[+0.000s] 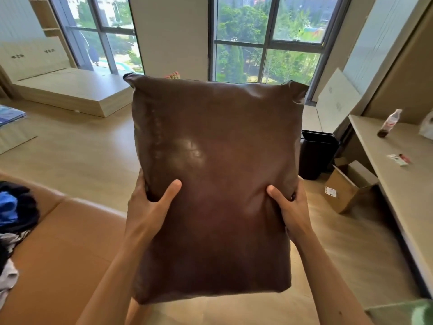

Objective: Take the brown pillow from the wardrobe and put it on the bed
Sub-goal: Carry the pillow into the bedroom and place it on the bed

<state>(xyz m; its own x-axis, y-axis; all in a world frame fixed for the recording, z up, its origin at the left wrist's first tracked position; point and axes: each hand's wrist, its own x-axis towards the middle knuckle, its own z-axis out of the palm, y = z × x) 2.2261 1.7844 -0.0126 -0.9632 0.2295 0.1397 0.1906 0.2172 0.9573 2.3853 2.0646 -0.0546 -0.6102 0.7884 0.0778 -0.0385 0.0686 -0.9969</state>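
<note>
A large brown leather-look pillow fills the middle of the head view, held upright in the air in front of me. My left hand grips its left edge, thumb pressed on the front. My right hand grips its right edge the same way. A bare wooden bed frame with a pale headboard stands at the back left by the window. The wardrobe is not in view.
A tan leather sofa with a heap of clothes lies at the lower left. A long desk with a bottle runs along the right. A black bin and an open cardboard box stand beside it. Wooden floor stretches toward the bed.
</note>
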